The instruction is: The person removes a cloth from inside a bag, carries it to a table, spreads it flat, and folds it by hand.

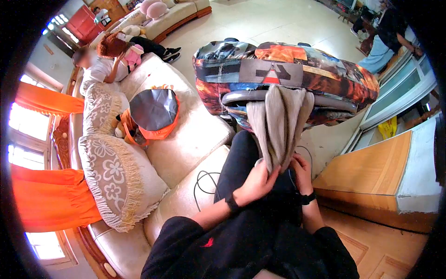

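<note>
A greyish-beige cloth (278,116) hangs in long folds over a dark curved bar (241,97). Behind that bar stands a bulky piece with a colourful patterned fabric cover (223,69); what lies under the cover is hidden. My left hand (259,180) is closed on the cloth's lower end, above my lap. On the opposite side of the same end, my right hand (302,174) has its fingers curled against the cloth's edge; its fingertips are partly hidden. A dark band circles each wrist.
I sit on a cream sofa (162,74) with a fringed cushion (114,181), an orange and grey bag (155,114) and a black cable (197,186). A person (104,69) reclines farther along. Right, a wooden cabinet (362,172) stands near; another person (390,37) is beyond.
</note>
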`<state>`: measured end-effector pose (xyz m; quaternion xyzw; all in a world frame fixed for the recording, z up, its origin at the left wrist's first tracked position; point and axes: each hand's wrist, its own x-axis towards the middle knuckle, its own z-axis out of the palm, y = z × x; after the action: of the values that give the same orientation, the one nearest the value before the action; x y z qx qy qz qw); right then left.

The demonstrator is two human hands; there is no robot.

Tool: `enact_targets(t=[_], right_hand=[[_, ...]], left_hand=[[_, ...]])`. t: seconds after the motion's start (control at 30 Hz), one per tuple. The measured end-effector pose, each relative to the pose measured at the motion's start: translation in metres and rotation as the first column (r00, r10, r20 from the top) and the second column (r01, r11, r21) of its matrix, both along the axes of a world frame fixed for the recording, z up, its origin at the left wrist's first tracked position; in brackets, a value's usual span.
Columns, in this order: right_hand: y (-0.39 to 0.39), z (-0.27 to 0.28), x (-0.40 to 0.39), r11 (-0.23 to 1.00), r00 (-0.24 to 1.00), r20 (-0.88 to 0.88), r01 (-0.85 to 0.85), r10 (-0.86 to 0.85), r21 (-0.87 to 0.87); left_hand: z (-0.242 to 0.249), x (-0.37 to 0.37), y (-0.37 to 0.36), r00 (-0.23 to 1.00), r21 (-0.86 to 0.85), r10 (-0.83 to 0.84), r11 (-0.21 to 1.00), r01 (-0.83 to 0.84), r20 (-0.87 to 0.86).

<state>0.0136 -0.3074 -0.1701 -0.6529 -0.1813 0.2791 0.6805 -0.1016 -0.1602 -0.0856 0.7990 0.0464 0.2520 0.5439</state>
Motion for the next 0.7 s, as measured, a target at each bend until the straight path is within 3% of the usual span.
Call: enact_targets(t=[0.07, 0.1, 0.13, 0.2, 0.23, 0.3, 0.4, 0.47, 0.6, 0.63, 0.7], right_hand=[[-0.005, 0.003, 0.003, 0.984, 0.982, 0.056, 0.180, -0.181, 0.014], [-0.007, 0.006, 0.007, 0.977, 0.977, -0.010, 0.213, -0.213, -0.028], [-0.008, 0.007, 0.009, 0.976, 0.976, -0.011, 0.218, -0.218, -0.029], [-0.013, 0.008, 0.009, 0.988, 0.985, -0.098, 0.147, -0.142, 0.038], [-0.015, 0.009, 0.012, 0.999, 0.997, -0.059, 0.051, -0.050, 0.011], [-0.021, -0.004, 0.016, 0.998, 0.994, -0.095, 0.048, -0.044, 0.043], [-0.017, 0.024, 0.010, 0.982, 0.994, -0.109, 0.031, -0.010, 0.188], [-0.015, 0.043, 0.001, 0.947, 0.973, -0.152, 0.210, -0.177, 0.244], [-0.022, 0.033, 0.002, 0.988, 0.986, -0.062, 0.154, -0.154, -0.010], [-0.021, 0.032, -0.003, 0.978, 0.980, 0.041, 0.196, -0.194, -0.076], [-0.019, 0.033, -0.004, 0.994, 0.994, -0.014, 0.112, -0.111, 0.005]], left_hand=[[-0.031, -0.016, -0.005, 0.924, 0.029, -0.262, 0.959, 0.281, -0.278], [-0.015, -0.020, -0.008, 0.878, 0.031, -0.334, 0.930, 0.366, -0.343], [-0.030, -0.017, -0.012, 0.923, 0.176, -0.356, 0.909, 0.379, -0.149], [-0.030, -0.010, -0.016, 0.903, 0.262, -0.424, 0.865, 0.428, -0.071], [-0.027, -0.007, -0.015, 0.899, 0.258, -0.431, 0.863, 0.434, -0.071], [-0.016, 0.004, -0.012, 0.909, 0.401, -0.415, 0.841, 0.363, 0.047], [0.015, 0.017, -0.001, 0.864, 0.466, -0.465, 0.819, 0.337, 0.193], [0.023, 0.021, 0.006, 0.879, 0.478, -0.437, 0.823, 0.306, 0.190], [0.019, 0.030, 0.020, 0.963, 0.425, -0.225, 0.894, 0.143, 0.149], [0.017, 0.030, 0.022, 0.967, 0.427, -0.209, 0.895, 0.130, 0.143], [0.010, 0.028, 0.024, 0.973, 0.426, -0.189, 0.897, 0.115, 0.135]])
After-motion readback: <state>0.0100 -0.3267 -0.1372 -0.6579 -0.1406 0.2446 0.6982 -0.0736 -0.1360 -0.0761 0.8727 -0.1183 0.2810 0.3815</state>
